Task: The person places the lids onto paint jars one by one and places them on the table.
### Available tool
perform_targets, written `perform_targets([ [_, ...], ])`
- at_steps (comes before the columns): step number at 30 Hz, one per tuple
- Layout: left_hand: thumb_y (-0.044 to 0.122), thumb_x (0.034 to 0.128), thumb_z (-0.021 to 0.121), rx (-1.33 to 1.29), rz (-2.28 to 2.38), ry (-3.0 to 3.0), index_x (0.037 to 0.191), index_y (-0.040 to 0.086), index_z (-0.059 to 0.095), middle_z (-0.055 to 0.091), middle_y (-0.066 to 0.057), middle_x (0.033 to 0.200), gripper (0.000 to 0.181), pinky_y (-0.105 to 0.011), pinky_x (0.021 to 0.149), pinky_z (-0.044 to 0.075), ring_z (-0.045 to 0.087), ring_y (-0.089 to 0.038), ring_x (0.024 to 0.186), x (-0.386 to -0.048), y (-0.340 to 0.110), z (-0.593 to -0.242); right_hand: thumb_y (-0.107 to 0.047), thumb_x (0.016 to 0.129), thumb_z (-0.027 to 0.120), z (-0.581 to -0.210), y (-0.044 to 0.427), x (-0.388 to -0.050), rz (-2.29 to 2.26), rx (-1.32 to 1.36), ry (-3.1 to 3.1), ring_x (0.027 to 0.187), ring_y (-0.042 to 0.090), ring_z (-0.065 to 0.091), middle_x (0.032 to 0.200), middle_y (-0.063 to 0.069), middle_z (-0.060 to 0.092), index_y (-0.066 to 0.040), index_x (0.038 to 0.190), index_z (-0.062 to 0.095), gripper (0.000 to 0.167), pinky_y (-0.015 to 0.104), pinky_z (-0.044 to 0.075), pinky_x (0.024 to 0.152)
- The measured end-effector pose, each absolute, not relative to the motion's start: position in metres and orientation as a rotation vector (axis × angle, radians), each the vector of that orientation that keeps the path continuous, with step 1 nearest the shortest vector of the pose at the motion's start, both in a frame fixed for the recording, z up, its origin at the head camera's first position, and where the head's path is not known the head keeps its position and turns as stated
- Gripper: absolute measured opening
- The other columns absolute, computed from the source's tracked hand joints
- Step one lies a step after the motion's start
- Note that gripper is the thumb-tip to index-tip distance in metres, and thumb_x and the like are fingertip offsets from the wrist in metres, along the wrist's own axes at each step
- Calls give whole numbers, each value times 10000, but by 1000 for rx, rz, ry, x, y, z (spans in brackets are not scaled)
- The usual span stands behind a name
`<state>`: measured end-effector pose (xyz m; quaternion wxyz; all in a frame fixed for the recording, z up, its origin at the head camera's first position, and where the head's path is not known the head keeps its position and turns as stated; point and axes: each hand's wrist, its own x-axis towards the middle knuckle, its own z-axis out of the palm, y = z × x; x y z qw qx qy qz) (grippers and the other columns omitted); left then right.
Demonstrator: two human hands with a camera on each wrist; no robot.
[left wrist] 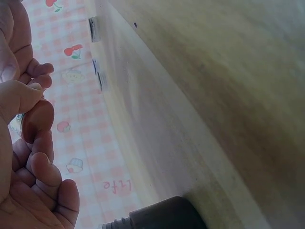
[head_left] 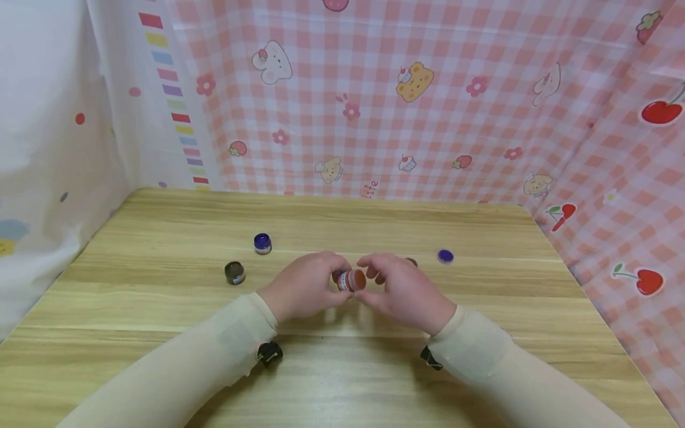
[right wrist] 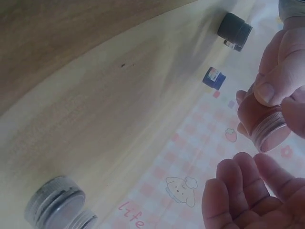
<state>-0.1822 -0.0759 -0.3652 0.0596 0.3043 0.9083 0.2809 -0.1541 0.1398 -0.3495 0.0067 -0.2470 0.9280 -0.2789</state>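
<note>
My left hand [head_left: 307, 282] grips a small orange-red paint jar [head_left: 345, 281] by its body, tilted so that its ribbed clear lid [head_left: 357, 279] faces my right hand [head_left: 404, 291]. In the right wrist view the lid sits on the jar [right wrist: 255, 112], and the right hand's fingers [right wrist: 240, 179] are spread loosely just beside it. The right thumb is close to the lid; whether it touches cannot be told. In the left wrist view the jar's rounded base [left wrist: 40, 119] shows between the left thumb and fingers.
An uncapped blue jar [head_left: 262, 244] and an uncapped dark jar [head_left: 234, 273] stand on the wooden table [head_left: 332, 380] at left. A purple lid [head_left: 445, 256] lies at right, and a brown lid [head_left: 411, 261] is partly hidden behind the right hand. Patterned cloth [head_left: 321, 119] hangs behind.
</note>
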Motion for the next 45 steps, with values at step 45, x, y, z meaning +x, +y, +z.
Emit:
perform_targets([
  [45,302,924,786,930,841,2762,1070,171,730,671,91,936,203,-342,858,534,666,-181,900,-183,-76,-369,-209,902,838,-352,141,-153,-858,-822,2942,985,217,676,1115,43,722,-103,1197,699,343,367,578,854],
])
